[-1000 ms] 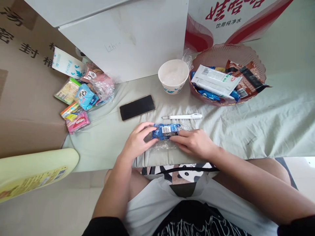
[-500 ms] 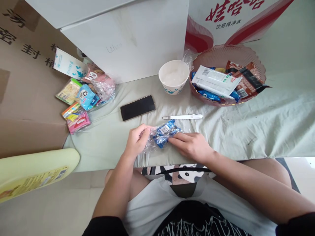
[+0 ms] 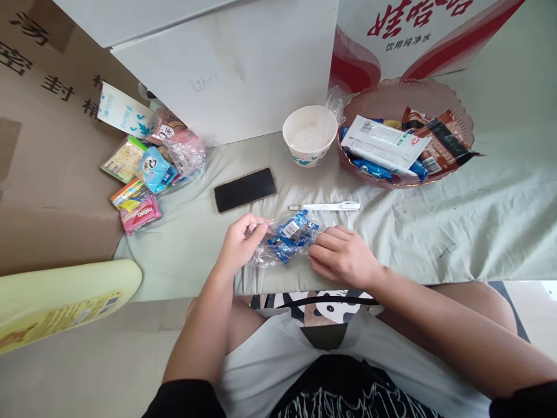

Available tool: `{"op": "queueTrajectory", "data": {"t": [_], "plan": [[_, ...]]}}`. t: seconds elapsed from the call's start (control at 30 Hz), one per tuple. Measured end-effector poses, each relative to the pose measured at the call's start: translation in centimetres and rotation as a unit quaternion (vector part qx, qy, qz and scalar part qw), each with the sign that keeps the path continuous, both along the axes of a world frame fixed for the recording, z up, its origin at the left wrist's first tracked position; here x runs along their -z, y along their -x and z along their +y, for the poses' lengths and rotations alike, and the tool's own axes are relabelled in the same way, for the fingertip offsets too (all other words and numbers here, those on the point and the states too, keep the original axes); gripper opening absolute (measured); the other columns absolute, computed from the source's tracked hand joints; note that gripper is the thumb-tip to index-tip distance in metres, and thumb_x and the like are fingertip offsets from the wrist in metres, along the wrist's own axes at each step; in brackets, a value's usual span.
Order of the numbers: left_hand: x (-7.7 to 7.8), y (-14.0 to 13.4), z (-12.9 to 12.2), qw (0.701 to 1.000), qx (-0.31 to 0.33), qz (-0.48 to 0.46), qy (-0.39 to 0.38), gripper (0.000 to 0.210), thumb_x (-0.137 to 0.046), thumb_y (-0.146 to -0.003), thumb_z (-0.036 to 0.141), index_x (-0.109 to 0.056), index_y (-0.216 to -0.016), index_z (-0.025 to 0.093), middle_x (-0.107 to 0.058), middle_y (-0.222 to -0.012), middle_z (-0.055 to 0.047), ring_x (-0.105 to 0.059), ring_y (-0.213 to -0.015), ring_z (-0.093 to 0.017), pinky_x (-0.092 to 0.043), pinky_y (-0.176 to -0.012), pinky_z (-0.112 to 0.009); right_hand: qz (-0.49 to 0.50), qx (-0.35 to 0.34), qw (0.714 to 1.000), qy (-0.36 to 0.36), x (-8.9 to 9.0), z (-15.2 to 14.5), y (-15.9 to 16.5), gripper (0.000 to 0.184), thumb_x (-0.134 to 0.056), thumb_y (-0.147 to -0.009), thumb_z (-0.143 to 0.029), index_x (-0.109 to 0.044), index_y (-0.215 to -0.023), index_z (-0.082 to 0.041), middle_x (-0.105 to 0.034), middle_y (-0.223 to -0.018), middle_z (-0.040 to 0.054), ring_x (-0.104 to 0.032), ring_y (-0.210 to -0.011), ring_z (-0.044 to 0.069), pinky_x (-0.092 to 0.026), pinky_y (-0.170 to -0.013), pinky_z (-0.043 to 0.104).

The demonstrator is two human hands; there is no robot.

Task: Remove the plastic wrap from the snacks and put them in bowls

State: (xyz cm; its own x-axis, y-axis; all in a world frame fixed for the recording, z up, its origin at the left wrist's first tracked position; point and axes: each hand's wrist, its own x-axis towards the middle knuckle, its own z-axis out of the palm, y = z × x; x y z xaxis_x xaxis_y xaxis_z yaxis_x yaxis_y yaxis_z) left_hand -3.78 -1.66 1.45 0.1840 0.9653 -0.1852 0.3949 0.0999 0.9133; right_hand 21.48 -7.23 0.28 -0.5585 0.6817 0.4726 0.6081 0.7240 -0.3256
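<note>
Near the table's front edge lies a clear plastic bag [image 3: 263,255] with several small blue-wrapped packets [image 3: 290,232] in or under its film; which of the two I cannot tell. My left hand [image 3: 241,241] pinches the film at the left end. At the opposite end, my right hand [image 3: 342,255] is closed with its fingers curled on the film, close beside the blue packets. Just beyond the bag, a white pen-shaped cutter [image 3: 326,206] lies flat. A black phone [image 3: 245,190] rests face up farther left.
A white paper bowl [image 3: 310,136] stands behind the cutter. To its right is a pink scalloped basket [image 3: 467,125] of wrapped snacks. Small packets [image 3: 141,215] lie at the left against a cardboard box [image 3: 56,174]. A yellow container [image 3: 69,302] stands at the near left.
My right hand has shifted slightly right, off the blue packets, and its fingers have curled in. The film now spreads wider between both hands. My left hand keeps its pinch.
</note>
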Motion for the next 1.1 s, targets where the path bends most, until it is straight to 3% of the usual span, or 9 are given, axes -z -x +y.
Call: {"op": "queueTrajectory", "data": {"t": [0.1, 0.17, 0.27, 0.4, 0.57, 0.8, 0.93, 1.1], "plan": [[0.2, 0.1, 0.1, 0.996, -0.044, -0.056, 0.062, 0.048, -0.069, -0.083, 0.052, -0.035, -0.065, 0.024, -0.077, -0.091, -0.011, -0.074, -0.076, -0.023, -0.036, -0.04, -0.023, 0.038, -0.049, 0.998, 0.019, -0.2, 0.0, -0.1, 0.02, -0.048, -0.093, -0.017, -0.06, -0.079, -0.021, -0.069, -0.087, 0.0057, -0.059, -0.08, 0.018, -0.042, -0.073, 0.034], [0.2, 0.0, 0.2, 0.991, -0.066, -0.084, 0.085, 0.047, -0.07, -0.083, 0.052, -0.038, -0.065, 0.023, -0.077, -0.089, -0.01, -0.073, -0.071, -0.023, -0.036, -0.038, -0.024, 0.027, -0.084, 0.995, 0.052, -0.1, -0.2, 0.0, 0.022, -0.044, -0.091, -0.016, -0.057, -0.074, -0.022, -0.066, -0.076, 0.0033, -0.055, -0.067, 0.016, -0.039, -0.065, 0.033], [0.3, -0.2, 0.3, 0.986, -0.084, -0.1, 0.106, 0.046, -0.072, -0.081, 0.051, -0.04, -0.065, 0.023, -0.077, -0.085, -0.008, -0.072, -0.066, -0.021, -0.037, -0.038, -0.024, -0.01, -0.1, 0.988, 0.114, 0.2, -0.6, 0.0, 0.023, -0.042, -0.093, -0.02, -0.054, -0.073, -0.022, -0.055, -0.058, -0.0022, -0.04, -0.049, 0.013, -0.024, -0.052, 0.032], [0.5, -0.4, 0.4, 0.984, -0.076, -0.096, 0.13, 0.045, -0.072, -0.08, 0.052, -0.04, -0.065, 0.023, -0.077, -0.084, -0.008, -0.072, -0.066, -0.021, -0.035, -0.038, -0.023, -0.014, -0.044, 0.989, 0.142, 0.5, -0.8, -0.1, 0.025, -0.041, -0.101, -0.027, -0.06, -0.087, -0.021, -0.06, -0.059, -0.0025, -0.044, -0.047, 0.011, -0.023, -0.05, 0.03], [0.0, -0.6, 0.3, 0.978, -0.041, -0.13, 0.16, 0.047, -0.077, -0.076, 0.052, -0.043, -0.063, 0.022, -0.076, -0.078, -0.005, -0.074, -0.068, -0.022, -0.051, -0.054, -0.028, -0.002, 0.082, 0.988, 0.134, 0.6, -0.5, 0.1, 0.022, -0.044, -0.1, -0.024, -0.066, -0.101, -0.02, -0.074, -0.084, 0.0023, -0.058, -0.056, 0.011, -0.032, -0.05, 0.027], [-0.9, -1.0, 0.0, 0.949, -0.062, -0.211, 0.227, 0.042, -0.082, -0.072, 0.046, -0.049, -0.067, 0.02, -0.08, -0.085, -0.009, -0.076, -0.079, -0.024, -0.057, -0.069, -0.031, -0.079, 0.111, 0.975, 0.176, 0.1, -0.9, 0.7, 0.039, -0.054, -0.095, -0.038, -0.062, -0.129, -0.02, -0.073, -0.12, 0.0096, -0.067, -0.072, 0.016, -0.03, -0.048, 0.027], [-0.6, -1.1, -0.1, 0.925, -0.065, -0.286, 0.242, 0.034, -0.082, -0.074, 0.04, -0.057, -0.07, 0.017, -0.081, -0.088, -0.011, -0.078, -0.083, -0.026, -0.058, -0.078, -0.033, -0.092, 0.119, 0.967, 0.206, -0.4, -0.9, 0.9, 0.049, -0.054, -0.094, -0.045, -0.058, -0.134, -0.017, -0.072, -0.124, 0.013, -0.069, -0.079, 0.019, -0.028, -0.048, 0.027], [-0.2, -1.8, -0.6, 0.89, -0.052, -0.359, 0.276, 0.028, -0.083, -0.074, 0.036, -0.064, -0.077, 0.015, -0.082, -0.092, -0.011, -0.079, -0.085, -0.025, -0.06, -0.08, -0.033, -0.099, 0.156, 0.956, 0.228, -0.4, -0.9, 1.2, 0.049, -0.054, -0.09, -0.045, -0.059, -0.13, -0.018, -0.075, -0.111, 0.0111, -0.068, -0.073, 0.021, -0.022, -0.05, 0.028]]}}
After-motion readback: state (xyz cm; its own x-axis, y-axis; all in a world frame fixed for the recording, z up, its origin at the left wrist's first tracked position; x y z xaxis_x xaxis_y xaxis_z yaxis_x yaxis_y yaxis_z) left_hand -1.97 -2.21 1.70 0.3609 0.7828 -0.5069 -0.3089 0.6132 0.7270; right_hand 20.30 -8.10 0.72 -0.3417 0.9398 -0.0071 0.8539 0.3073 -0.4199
